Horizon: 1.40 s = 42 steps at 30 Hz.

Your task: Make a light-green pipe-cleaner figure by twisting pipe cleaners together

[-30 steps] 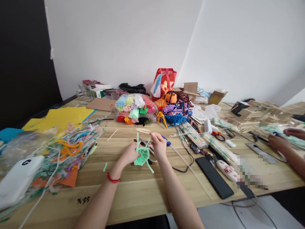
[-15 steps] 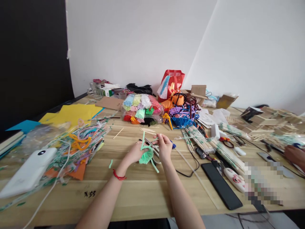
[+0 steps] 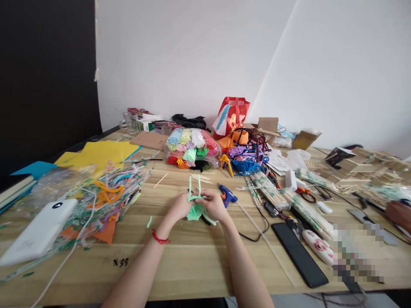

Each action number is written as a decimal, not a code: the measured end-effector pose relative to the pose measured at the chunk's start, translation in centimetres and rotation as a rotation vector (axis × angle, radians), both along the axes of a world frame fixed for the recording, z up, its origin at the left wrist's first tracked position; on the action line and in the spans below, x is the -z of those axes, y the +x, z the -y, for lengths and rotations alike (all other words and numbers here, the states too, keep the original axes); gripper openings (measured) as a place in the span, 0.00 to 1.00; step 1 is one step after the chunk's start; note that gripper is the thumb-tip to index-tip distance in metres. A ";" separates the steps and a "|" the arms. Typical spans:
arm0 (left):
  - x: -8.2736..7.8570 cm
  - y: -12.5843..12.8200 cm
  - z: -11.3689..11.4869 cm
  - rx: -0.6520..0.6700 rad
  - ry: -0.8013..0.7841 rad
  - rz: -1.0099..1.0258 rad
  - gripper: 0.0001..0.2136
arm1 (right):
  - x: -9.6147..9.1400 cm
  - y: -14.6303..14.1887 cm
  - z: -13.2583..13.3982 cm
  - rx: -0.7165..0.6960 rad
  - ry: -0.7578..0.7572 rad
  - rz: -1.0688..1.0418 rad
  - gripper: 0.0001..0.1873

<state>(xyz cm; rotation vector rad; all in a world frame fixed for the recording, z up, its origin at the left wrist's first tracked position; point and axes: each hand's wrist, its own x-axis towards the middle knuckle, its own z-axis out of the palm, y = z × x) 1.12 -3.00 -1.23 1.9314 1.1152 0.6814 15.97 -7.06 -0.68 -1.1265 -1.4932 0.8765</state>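
Note:
A light green pipe-cleaner piece (image 3: 195, 212) is held between my two hands above the middle of the table. Two green stems stand up from it, and another slants down to the right under my right hand. My left hand (image 3: 180, 207) is closed on its left side, the fingertips partly hidden. From the right, my right hand (image 3: 213, 206) pinches the piece near the base of the upright stems. Just beyond my right hand lies a blue glue gun (image 3: 227, 196). Something dark, mostly covered, shows beneath the green piece.
Left are a white power bank (image 3: 41, 231), scraps, and yellow sheets (image 3: 96, 153). Behind sit bagged pipe cleaners (image 3: 192, 147) and a red bag (image 3: 233, 113). Right are wrapped sticks (image 3: 271, 190), a black phone (image 3: 298, 254), and a co-worker's hand (image 3: 398, 214).
My right hand has come down and left to meet my left hand on the green piece. A second stem now stands upright, and the glue gun shows more fully.

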 end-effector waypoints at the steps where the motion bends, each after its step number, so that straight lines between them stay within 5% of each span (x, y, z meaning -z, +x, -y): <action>1: -0.1 0.0 0.0 -0.002 -0.002 0.004 0.09 | -0.1 0.1 0.0 -0.018 0.005 0.009 0.12; 11: -0.2 0.3 0.3 -0.052 -0.008 -0.024 0.10 | 1.1 -0.7 0.0 0.332 0.292 0.440 0.09; 29: -0.4 -0.2 0.3 -0.034 0.050 -0.118 0.09 | 0.6 -0.2 0.2 0.199 0.459 0.444 0.12; 37: -0.8 0.0 0.5 -0.037 -0.015 0.019 0.10 | -0.2 -0.9 0.8 0.275 0.378 0.324 0.11; 42: -0.8 -0.2 0.5 -0.083 -0.105 0.238 0.12 | -0.3 -0.7 0.2 0.257 0.146 0.006 0.12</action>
